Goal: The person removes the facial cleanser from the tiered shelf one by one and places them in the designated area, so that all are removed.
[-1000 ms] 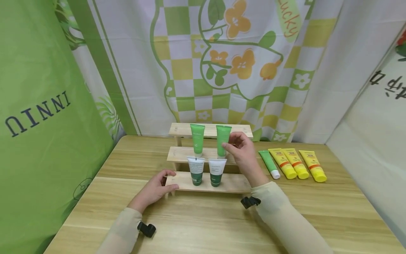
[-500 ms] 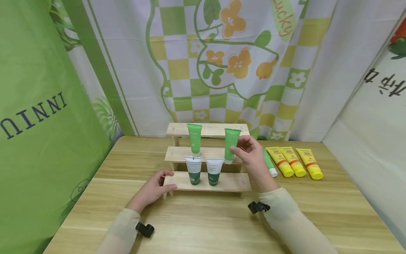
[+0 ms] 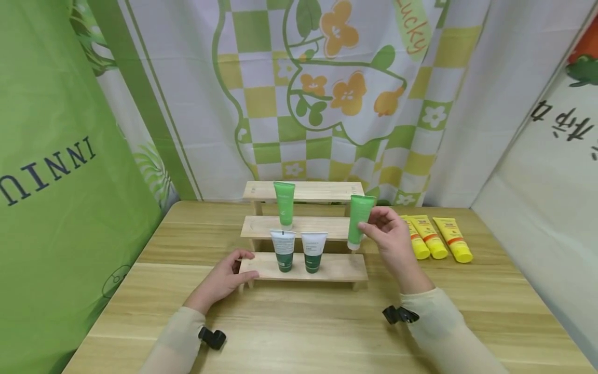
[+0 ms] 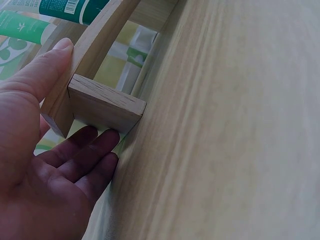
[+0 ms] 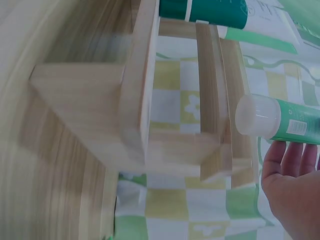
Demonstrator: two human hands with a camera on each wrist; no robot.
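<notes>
My right hand (image 3: pixel 394 249) pinches a light green squeeze tube (image 3: pixel 359 221) upright, its white cap down, near the right end of a three-step wooden display rack (image 3: pixel 343 267). In the right wrist view the tube's cap (image 5: pixel 257 115) hangs apart from the boards. My left hand (image 3: pixel 224 280) holds the left end of the lowest step, thumb on top and the other fingers below the board (image 4: pixel 100 50). Another green tube (image 3: pixel 285 205) stands on the middle step. Two white-and-dark-green tubes (image 3: pixel 283 252) stand on the lowest step.
Several yellow tubes (image 3: pixel 453 239) lie on the wooden table (image 3: pixel 303 327) at the right, partly hidden behind my right hand. A patterned curtain (image 3: pixel 341 104) hangs behind the rack, with a green cloth (image 3: pixel 46 223) along the left side.
My right hand has lifted the green tube off the middle step and carried it rightward and slightly nearer. The lying green tube is now hidden behind that hand. My left hand keeps its hold.
</notes>
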